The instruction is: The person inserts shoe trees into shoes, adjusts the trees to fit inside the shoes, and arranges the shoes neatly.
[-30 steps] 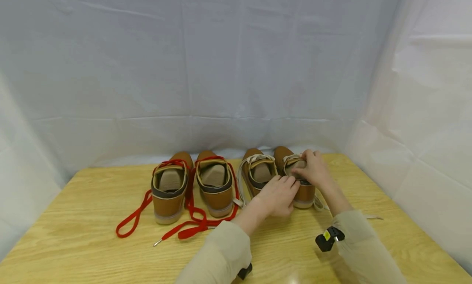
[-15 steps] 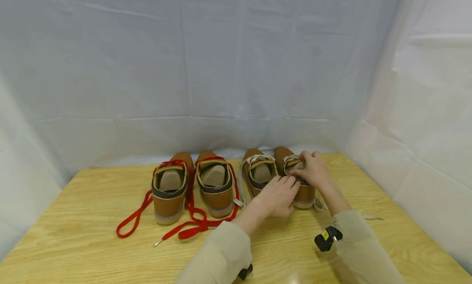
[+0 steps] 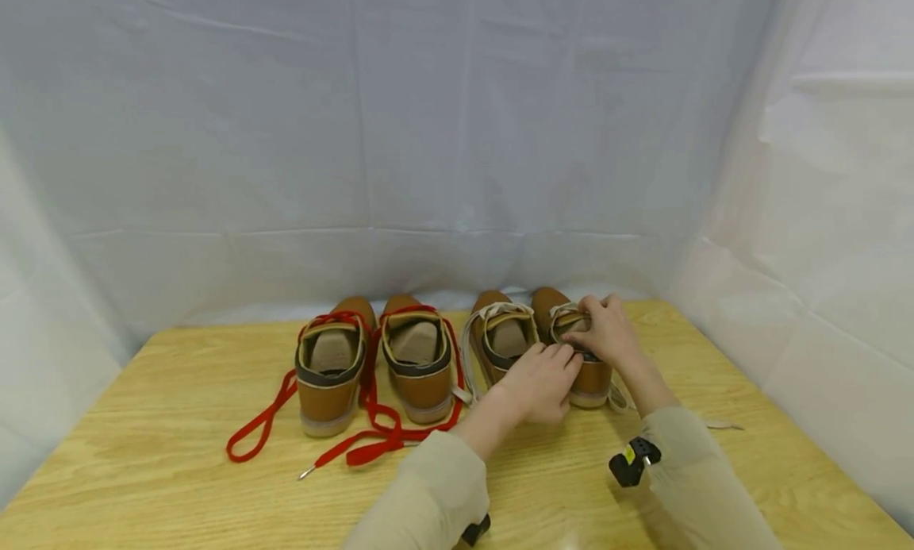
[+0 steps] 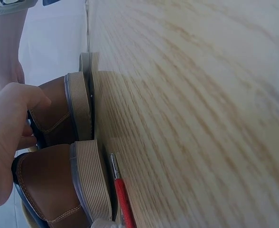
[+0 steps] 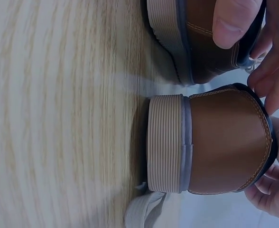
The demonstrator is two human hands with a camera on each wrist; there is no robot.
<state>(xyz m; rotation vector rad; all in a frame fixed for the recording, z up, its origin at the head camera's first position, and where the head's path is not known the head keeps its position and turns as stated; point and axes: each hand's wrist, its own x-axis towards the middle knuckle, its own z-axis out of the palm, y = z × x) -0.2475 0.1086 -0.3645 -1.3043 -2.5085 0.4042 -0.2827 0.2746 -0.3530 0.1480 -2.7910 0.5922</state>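
Note:
At the right end of a row of brown shoes, both hands are on the rightmost shoe (image 3: pixel 589 379), seen heel-on in the right wrist view. My left hand (image 3: pixel 539 379) holds its collar from the left, with curled fingers at the rim; the thumb shows outside in the left wrist view. My right hand (image 3: pixel 610 332) grips the right side of the collar, thumb towards the opening. This shoe stands flat, its pale lace (image 5: pixel 144 211) trailing on the table. Beside it, close to my left hand, stands its pale-laced neighbour (image 3: pixel 491 340). The fingertips inside the shoe are partly hidden.
Two more brown shoes, a left one (image 3: pixel 324 403) and a right one (image 3: pixel 424 387), stand to the left. Their red laces (image 3: pixel 385 431) sprawl over the wooden table (image 3: pixel 178 494). White sheeting (image 3: pixel 414 137) hangs behind and at both sides.
The right hand shifts very slightly at the shoe's collar. The left hand keeps its place, and all the shoes stay where they were.

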